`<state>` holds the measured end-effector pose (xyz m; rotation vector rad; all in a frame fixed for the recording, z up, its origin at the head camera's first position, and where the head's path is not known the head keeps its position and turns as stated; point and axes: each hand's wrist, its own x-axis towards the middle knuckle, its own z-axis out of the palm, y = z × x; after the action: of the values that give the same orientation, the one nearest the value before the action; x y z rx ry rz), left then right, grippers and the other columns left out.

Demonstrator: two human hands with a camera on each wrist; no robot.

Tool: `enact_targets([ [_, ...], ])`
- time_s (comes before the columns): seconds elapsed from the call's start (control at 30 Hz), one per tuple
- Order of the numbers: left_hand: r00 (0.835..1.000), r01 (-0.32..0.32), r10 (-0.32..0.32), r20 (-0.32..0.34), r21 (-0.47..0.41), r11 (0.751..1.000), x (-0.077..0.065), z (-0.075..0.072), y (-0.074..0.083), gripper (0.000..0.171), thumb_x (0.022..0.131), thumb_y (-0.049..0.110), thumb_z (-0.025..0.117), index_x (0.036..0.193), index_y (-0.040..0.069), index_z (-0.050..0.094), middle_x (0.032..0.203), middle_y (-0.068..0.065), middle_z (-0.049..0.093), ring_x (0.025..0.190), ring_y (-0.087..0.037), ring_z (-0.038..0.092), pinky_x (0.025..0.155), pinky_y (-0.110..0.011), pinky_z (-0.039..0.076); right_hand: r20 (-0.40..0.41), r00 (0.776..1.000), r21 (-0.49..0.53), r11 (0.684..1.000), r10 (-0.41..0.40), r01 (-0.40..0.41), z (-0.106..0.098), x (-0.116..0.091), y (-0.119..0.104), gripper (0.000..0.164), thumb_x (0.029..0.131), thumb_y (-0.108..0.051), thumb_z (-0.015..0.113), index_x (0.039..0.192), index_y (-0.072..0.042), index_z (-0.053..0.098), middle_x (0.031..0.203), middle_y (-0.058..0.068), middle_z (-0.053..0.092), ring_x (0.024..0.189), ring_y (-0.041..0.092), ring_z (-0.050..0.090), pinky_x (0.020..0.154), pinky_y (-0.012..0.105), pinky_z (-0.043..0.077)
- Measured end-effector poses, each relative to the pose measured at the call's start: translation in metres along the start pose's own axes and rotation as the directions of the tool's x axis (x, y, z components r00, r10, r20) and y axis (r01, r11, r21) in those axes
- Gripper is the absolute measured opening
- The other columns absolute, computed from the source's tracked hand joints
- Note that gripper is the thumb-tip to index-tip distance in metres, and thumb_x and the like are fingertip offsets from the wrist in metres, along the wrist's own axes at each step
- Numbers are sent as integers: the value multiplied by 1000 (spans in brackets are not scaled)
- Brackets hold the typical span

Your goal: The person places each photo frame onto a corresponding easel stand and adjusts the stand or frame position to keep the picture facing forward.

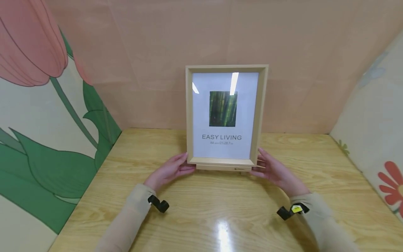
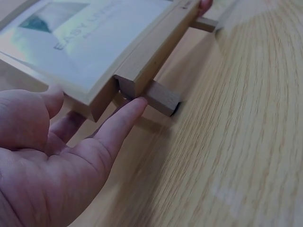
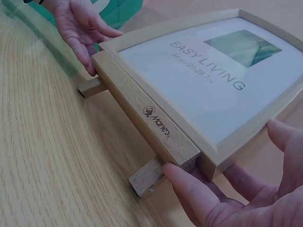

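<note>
A pale wooden picture frame [image 1: 226, 147] stands upright, leaning slightly back, on a small tabletop easel whose ledge [image 3: 150, 118] carries a printed logo. Behind its glass is a white sheet with a green forest picture and the words EASY LIVING. At the lower left corner, my left hand [image 1: 171, 168] touches the frame's side with the thumb, and an extended finger meets the ledge's end. My right hand [image 1: 271, 168] mirrors it at the lower right corner, thumb on the frame's side, a finger against the ledge's end, others partly hidden behind the frame.
The easel's short front legs [image 2: 163, 98] rest on the wood-grain table [image 1: 189, 210]. A pink wall covering [image 1: 151, 70] closes off the back. Panels with painted flowers, a tulip [image 1: 34, 45] and a red flower [image 1: 391, 183], stand along the left and right.
</note>
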<state>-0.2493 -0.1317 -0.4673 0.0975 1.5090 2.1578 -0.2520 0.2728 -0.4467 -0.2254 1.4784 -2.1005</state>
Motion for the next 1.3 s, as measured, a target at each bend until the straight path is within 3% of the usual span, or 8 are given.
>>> enact_targets([
  [0.13,1000,7,-7,2,-7,1000,-2,0,1,51,103,31,41,141,-2,36,127,-32,52,114,-38,56,96,-42,48,-133,991,-27,999,32,-36,10,6,-1,62,102,-44,38,136,8,32,118,22,52,105,34,57,94,42,49],
  [0.4,1000,-8,8,11,-3,1000,-2,4,1,50,104,28,40,143,-3,33,129,-33,49,115,-40,55,96,-42,48,-194,977,-38,995,83,-92,14,2,-5,67,101,-47,38,140,4,25,116,12,55,107,29,58,99,43,44],
  [0.6,1000,-21,21,-10,-2,1000,-1,3,2,51,104,27,40,144,-2,30,131,-34,47,114,-41,56,95,-42,49,-195,977,-42,994,87,-97,14,4,-6,74,100,-48,40,145,7,17,117,13,54,106,29,58,99,43,45],
  [0.8,999,-33,33,-9,-10,999,-3,4,2,55,103,28,42,146,-2,26,133,-34,45,115,-41,55,97,-43,47,-185,979,-40,994,89,-98,14,5,-7,72,101,-47,40,145,5,19,120,14,53,107,29,58,99,43,45],
  [1.13,999,-5,6,-45,13,1000,-15,-3,3,65,102,34,45,151,2,16,134,-32,45,121,-42,49,101,-44,44,-80,992,-41,994,94,-97,5,0,-8,35,105,-37,35,120,-8,47,116,9,58,109,29,57,104,50,39],
  [1.3,1000,-15,15,-14,2,1000,-18,-6,1,63,102,32,44,150,2,18,133,-33,45,123,-44,46,104,-45,40,-77,993,-109,989,93,-101,6,-6,-10,26,105,-28,38,118,-7,46,117,8,58,113,29,55,106,53,34],
])
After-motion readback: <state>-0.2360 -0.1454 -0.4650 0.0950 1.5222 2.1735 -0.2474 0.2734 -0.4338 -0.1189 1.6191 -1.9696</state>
